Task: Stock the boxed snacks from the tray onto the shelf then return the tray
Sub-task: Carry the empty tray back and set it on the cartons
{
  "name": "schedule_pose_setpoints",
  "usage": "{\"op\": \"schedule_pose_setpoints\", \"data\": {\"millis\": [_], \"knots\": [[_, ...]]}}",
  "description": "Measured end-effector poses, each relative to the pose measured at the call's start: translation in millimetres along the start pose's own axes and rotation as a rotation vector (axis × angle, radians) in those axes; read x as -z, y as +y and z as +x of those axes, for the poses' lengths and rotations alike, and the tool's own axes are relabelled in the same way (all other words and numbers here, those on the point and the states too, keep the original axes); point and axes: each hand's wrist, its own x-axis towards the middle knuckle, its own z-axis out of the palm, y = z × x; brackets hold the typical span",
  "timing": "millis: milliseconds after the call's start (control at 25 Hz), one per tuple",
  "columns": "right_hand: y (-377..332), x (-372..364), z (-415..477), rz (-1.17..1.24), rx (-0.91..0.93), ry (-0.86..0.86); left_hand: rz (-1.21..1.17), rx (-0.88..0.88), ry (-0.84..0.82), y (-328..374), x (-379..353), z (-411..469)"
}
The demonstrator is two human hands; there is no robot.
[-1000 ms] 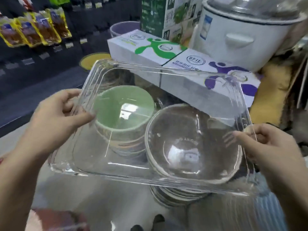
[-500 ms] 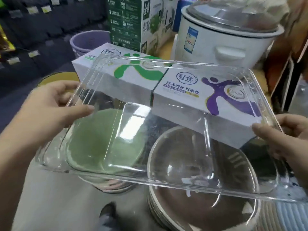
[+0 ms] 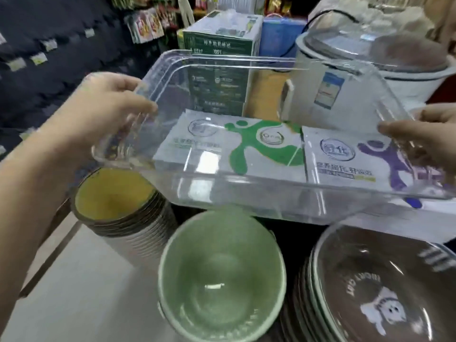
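- A shop interior: dark shelving (image 3: 49, 70) with price tags runs along the left, and a crowded counter (image 3: 81, 292) fills the foreground.
- At the counter's near edge stand three stacks of bowls: a yellow-lined stack (image 3: 116, 193) on the left, a green bowl (image 3: 222, 272) in the middle, and a clear-lidded brown stack (image 3: 385, 287) at the right corner.
- Behind them lie two white cartons, one with a green figure (image 3: 246, 149) and one with a purple figure (image 3: 370, 159), side by side; a dark green box (image 3: 219, 77) and a large white cooker (image 3: 370, 70) stand towards the far edge.
- The clear tray (image 3: 271, 191) is empty and held in the air above the cartons, its near wall just over the bowls.
- The left hand (image 3: 106, 114) pinches the tray's left rim, thumb inside; the right hand (image 3: 424, 134) grips the right rim, though its fingers are partly out of view.
- The tray looks light and rigid but smooth, so likely slippery; its short end rims give the surest hold, and level carrying should prevent twisting.
- With nothing left in it, the stocking appears done and only returning the tray remains.
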Motion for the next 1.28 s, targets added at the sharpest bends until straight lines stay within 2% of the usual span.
{"op": "schedule_pose_setpoints", "data": {"millis": [80, 280, 480, 800, 1040, 1200, 1280], "knots": [[-10, -24, 28, -0.013, 0.001, 0.054, 0.05, 0.011, -0.006, -5, 6, 31], [-27, -71, 77, -0.082, -0.05, 0.026, 0.118, 0.05, -0.023, -21, 11, 98], [-34, -95, 98, -0.113, -0.053, 0.043, 0.086, 0.067, -0.053, -41, 12, 143], [-19, -98, 103, -0.057, -0.053, 0.036, 0.049, 0.115, -0.074, -70, 1, 154], [-19, -100, 103, 0.0, -0.116, -0.038, 0.084, 0.121, -0.072, -70, -1, 156], [-19, -96, 101, 0.177, -0.229, -0.158, 0.18, 0.088, -0.043, -64, 1, 147], [-21, -92, 96, 0.227, -0.244, -0.147, 0.197, 0.073, -0.036, -65, 3, 145]]}}
